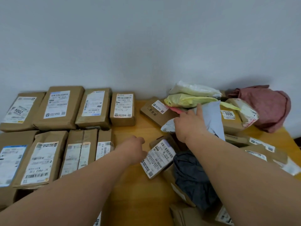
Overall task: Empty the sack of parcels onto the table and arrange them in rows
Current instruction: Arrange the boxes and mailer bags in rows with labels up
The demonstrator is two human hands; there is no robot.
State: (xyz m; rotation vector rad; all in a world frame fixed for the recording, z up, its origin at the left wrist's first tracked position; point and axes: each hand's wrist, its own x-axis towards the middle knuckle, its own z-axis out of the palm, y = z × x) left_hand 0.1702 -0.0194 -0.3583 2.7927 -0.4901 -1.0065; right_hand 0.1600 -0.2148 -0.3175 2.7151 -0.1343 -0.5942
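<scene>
Though well begun, judged only about half done. Wooden table (pixel 130 185) set against a pale wall (pixel 146 46), carrying everything.

On its left half, two rows of brown parcels squared up:
- back row (pixel 65 108) of four along the wall, labels up;
- front row (pixel 53 160) just before it, edge to edge, cut off by the picture's left side.

On the right half, unsorted heap (pixel 244 144) of cardboard boxes and soft bags, overlapping and tilted, spread from the wall to the near edge. Behind it, in the far right corner, slumped reddish cloth, taken to be the sack (pixel 268 108), apparently emptied and set aside. Between rows and heap, a bare strip of table, room for the rows to grow rightward.

Within the heap: black bag (pixel 192 180) near the front, yellow bags (pixel 187 100) on top at the back, box marked 1006 (pixel 229 116) partly under them.

Right hand (pixel 190 126) stretched into the heap's middle, holding a grey mailer (pixel 211 118), thumb laid on its face, fingers (pixel 179 115) partly extended toward a pink edge below the yellow bags. Left hand (pixel 133 149) low over the bare strip, just beside a small labelled box (pixel 158 158) at the heap's near-left edge. Its fingers curl away from the camera, so cannot tell whether gripping the box or merely near it.

Left to do: lift out each heap parcel and extend the rows.
</scene>
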